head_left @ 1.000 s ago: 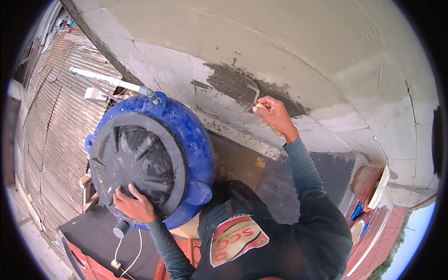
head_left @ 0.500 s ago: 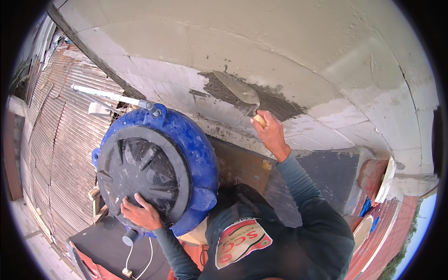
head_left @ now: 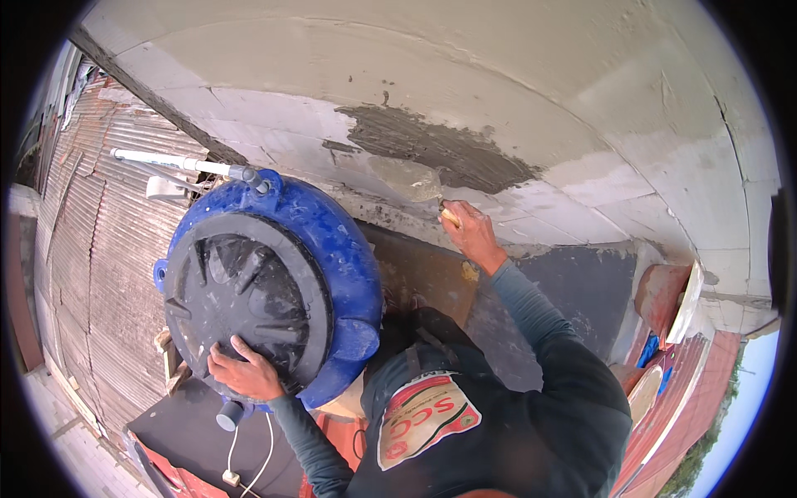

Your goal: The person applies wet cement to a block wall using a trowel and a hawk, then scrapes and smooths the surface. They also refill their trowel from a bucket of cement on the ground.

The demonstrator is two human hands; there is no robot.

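My right hand (head_left: 473, 236) is closed round the wooden handle of a trowel (head_left: 408, 179). The trowel's blade lies against or close to the pale block wall (head_left: 274, 116), at the lower edge of a patch of dark wet mortar (head_left: 432, 149). My left hand (head_left: 246, 370) rests with fingers spread on the black ribbed lid (head_left: 249, 290) of a blue tank (head_left: 353, 274). It holds nothing.
A white pipe (head_left: 170, 160) runs from the tank's top over a rusty corrugated roof (head_left: 120, 224) at left. Beneath my right arm is a dark grey slab (head_left: 556, 307). A white cable (head_left: 230, 452) hangs below the tank. Red corrugated sheets (head_left: 689, 407) stand at right.
The trowel has moved down and left, off the middle of the mortar patch to its lower edge. The patch now shows streaks. My left hand stays on the lid.
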